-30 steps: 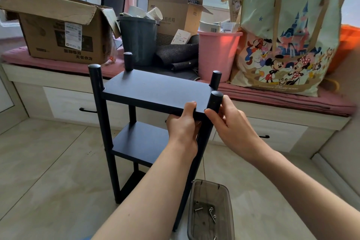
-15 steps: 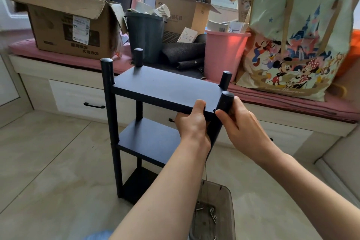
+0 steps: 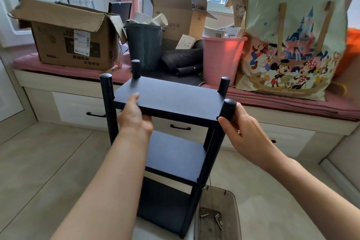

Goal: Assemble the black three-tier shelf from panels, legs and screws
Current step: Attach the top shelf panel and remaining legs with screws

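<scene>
The black shelf (image 3: 171, 99) stands upright between both hands. The left hand (image 3: 134, 117) pinches its top panel's near edge at nine o'clock; the right hand (image 3: 243, 128) curls around the near leg (image 3: 226, 110) at three o'clock.

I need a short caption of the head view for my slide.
Left hand grips the top panel while right hand holds the near-right leg.

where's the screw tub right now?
Head view, bottom right of centre: the clear screw tub sits on the floor beside the near right leg of the black shelf, below the right hand.
</scene>
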Demonstrator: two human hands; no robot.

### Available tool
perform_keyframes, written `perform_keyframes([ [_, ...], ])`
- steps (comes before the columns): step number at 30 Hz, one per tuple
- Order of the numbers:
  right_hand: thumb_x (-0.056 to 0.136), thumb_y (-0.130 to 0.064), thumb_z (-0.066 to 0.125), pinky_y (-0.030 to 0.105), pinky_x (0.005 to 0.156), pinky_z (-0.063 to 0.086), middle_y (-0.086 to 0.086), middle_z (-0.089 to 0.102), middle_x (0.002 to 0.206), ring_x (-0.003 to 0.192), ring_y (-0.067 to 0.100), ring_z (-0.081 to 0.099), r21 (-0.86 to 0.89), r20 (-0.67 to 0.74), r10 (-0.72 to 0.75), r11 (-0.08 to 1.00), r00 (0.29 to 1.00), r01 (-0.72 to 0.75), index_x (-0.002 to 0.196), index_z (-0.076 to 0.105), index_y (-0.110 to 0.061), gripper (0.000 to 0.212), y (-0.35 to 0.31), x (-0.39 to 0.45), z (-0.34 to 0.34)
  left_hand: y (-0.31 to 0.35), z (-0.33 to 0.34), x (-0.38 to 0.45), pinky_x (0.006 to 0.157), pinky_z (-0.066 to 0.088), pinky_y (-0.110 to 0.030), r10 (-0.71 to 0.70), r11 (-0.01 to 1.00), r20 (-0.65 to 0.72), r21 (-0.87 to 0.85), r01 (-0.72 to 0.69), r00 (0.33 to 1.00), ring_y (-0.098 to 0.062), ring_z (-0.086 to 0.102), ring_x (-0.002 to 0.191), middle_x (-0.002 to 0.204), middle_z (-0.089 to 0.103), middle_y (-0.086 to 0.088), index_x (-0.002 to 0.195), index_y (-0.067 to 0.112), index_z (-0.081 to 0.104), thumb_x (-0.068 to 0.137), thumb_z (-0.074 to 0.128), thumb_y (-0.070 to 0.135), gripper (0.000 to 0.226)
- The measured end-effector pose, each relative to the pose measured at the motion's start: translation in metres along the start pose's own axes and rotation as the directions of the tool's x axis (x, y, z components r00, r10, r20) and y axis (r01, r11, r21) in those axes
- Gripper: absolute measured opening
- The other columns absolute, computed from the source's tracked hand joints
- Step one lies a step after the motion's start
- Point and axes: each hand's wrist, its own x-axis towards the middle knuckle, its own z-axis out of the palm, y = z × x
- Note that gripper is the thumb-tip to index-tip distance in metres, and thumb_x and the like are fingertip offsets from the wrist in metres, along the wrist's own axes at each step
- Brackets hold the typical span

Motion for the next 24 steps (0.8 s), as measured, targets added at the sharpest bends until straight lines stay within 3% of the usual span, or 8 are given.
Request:
perform_keyframes([
  [2,0.098,-0.033,0.047,0.038,0.061,0.047,0.001,0.059,0.070,0.061,0.018,0.054,-0.023,0.004,0.018,1.000,1.000,-0.018,0.107,0.046,-0.018,0.018,-0.002,0.000,0.001,0.009,-0.005,0.005,0.049,0.058,-0.030,0.038,0.999,-0.022,-0.018,-0.038,0.999,-0.019,0.074,0.071,0.103,0.071,-0.009,0.099,0.008,0.061,0.094,0.064,0.008,0.005],
  [4,0.097,-0.039,0.041,0.043,0.061,0.048,-0.001,0.060,0.072,0.062,0.018,0.057,-0.095,0.014,0.030,0.995,0.999,-0.028,0.107,0.041,-0.018,0.023,-0.005,0.000,0.002,0.015,-0.009,0.008,0.039,0.051,-0.026,0.056,0.997,-0.040,-0.049,-0.058,0.998,-0.015,0.070,0.051,0.090,0.069,-0.007,0.093,0.010,0.058,0.095,0.064,0.009,0.007],
  [8,0.096,-0.041,0.032,0.040,0.057,0.041,-0.002,0.059,0.068,0.060,0.021,0.057,-0.203,-0.019,0.033,0.978,0.999,-0.036,0.114,0.035,-0.016,0.030,-0.006,-0.001,0.007,0.017,-0.011,0.009,0.036,0.050,-0.028,0.081,0.996,-0.076,-0.039,-0.084,0.994,-0.017,0.070,0.060,0.090,0.068,-0.008,0.098,0.010,0.057,0.095,0.067,0.011,0.010],
  [13,0.096,-0.053,0.036,0.043,0.056,0.047,0.001,0.056,0.065,0.058,0.027,0.058,-0.198,-0.064,0.041,0.979,0.997,-0.053,0.116,0.037,-0.012,0.046,-0.012,-0.001,0.011,0.013,-0.007,0.007,0.033,0.048,-0.025,0.176,0.984,-0.113,0.015,-0.176,0.978,-0.009,0.064,0.040,0.078,0.064,-0.007,0.081,0.011,0.052,0.095,0.064,0.001,0.021],
  [16,0.099,-0.046,0.042,0.043,0.054,0.047,0.002,0.056,0.064,0.054,0.023,0.056,-0.128,-0.069,0.071,0.989,0.995,-0.079,0.109,0.037,-0.013,0.035,-0.007,0.000,0.010,0.010,-0.007,0.005,0.035,0.048,-0.024,0.188,0.982,-0.088,0.027,-0.186,0.978,-0.008,0.064,0.041,0.064,0.068,-0.002,0.081,0.011,0.053,0.097,0.062,0.003,0.020],
  [18,0.100,-0.042,0.043,0.034,0.050,0.041,0.000,0.054,0.062,0.049,0.014,0.050,-0.097,-0.063,0.071,0.992,0.995,-0.077,0.107,0.037,-0.014,0.030,-0.003,0.000,0.010,0.008,-0.007,0.003,0.036,0.049,-0.023,0.198,0.980,-0.078,0.026,-0.196,0.977,-0.008,0.065,0.042,0.053,0.067,0.003,0.081,0.011,0.054,0.097,0.062,0.003,0.020],
  [21,0.099,-0.042,0.042,0.021,0.046,0.035,-0.004,0.051,0.060,0.046,0.008,0.048,-0.066,-0.061,0.059,0.996,0.996,-0.063,0.104,0.036,-0.016,0.027,-0.001,0.001,0.010,0.006,-0.008,0.003,0.037,0.049,-0.023,0.215,0.977,-0.099,0.027,-0.213,0.972,-0.008,0.066,0.044,0.064,0.066,0.000,0.080,0.011,0.056,0.096,0.063,0.003,0.019],
  [24,0.100,-0.041,0.043,0.027,0.048,0.037,-0.002,0.052,0.062,0.048,0.009,0.046,-0.051,-0.058,0.063,0.997,0.996,-0.066,0.102,0.035,-0.019,0.023,0.002,0.000,0.010,0.004,-0.007,0.002,0.040,0.051,-0.022,0.226,0.974,-0.109,0.037,-0.223,0.968,-0.008,0.067,0.045,0.069,0.066,-0.001,0.079,0.010,0.057,0.095,0.064,0.004,0.019],
])
